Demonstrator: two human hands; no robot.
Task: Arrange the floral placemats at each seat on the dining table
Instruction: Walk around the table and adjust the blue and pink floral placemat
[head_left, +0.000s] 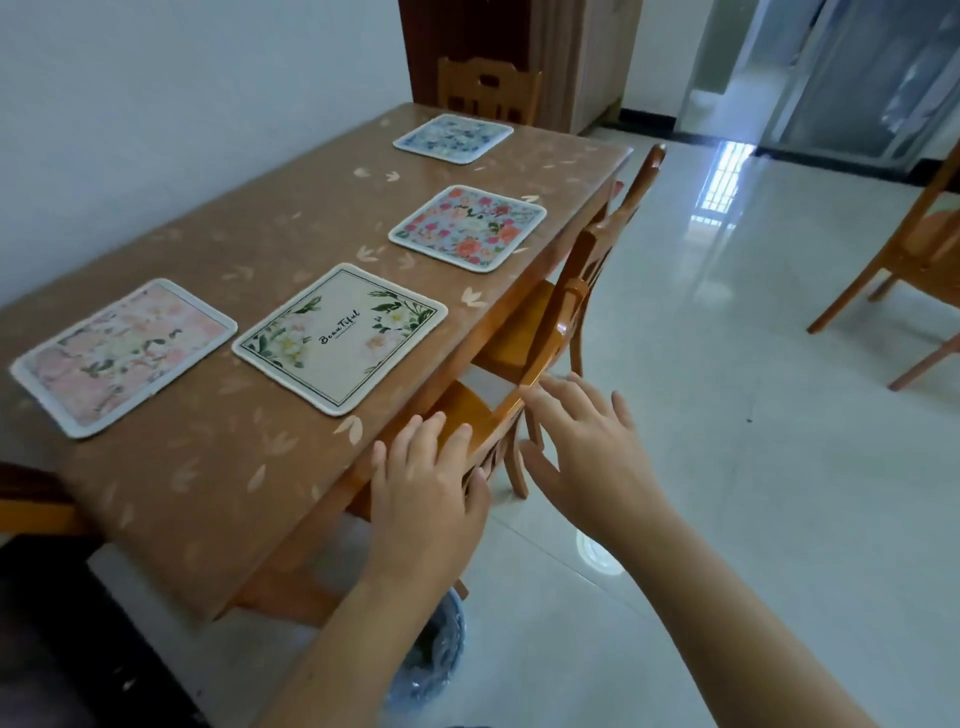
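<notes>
Wooden chair (540, 358) tucked at table (218, 483); left hand (431, 478), right hand (582, 447) fingers spread, empty, above its backrest; four placemats (340, 338) laid.

Both hands — left (426, 483), right (587, 457) — outstretched side by side, palms down, fingers spread.

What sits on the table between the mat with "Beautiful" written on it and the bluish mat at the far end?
In the head view, one mat lies between the Beautiful mat and the bluish mat: the red-flowered mat. Bare tablecloth separates them.
</notes>
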